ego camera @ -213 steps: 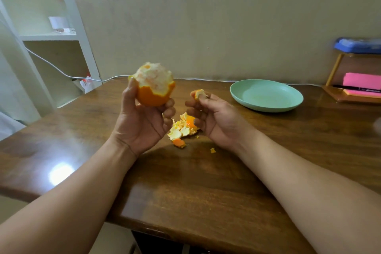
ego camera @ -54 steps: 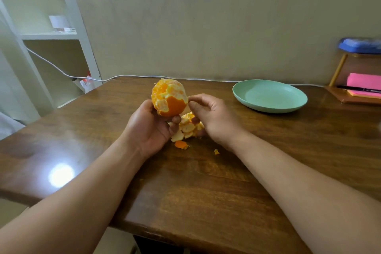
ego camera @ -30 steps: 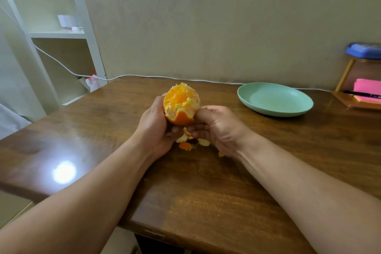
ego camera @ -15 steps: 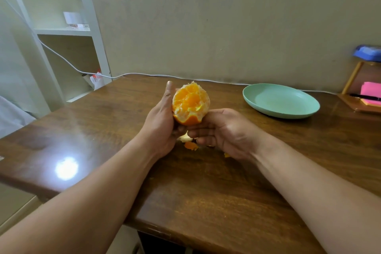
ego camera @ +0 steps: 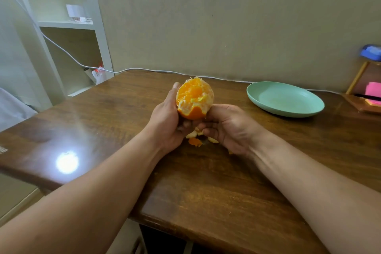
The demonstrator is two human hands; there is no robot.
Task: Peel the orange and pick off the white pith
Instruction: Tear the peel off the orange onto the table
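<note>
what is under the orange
Torn peel scraps lie on the table beneath the orange. The left hand and right hand gripping it cover part of the pile.

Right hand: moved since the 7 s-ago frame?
Yes. The right hand has shifted left over the peel scraps on the table, hiding part of them, and its thumb now touches the orange held by the left hand.

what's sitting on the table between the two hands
In the head view, a small heap of peel scraps lies between the left hand and right hand, below the held orange.
</note>
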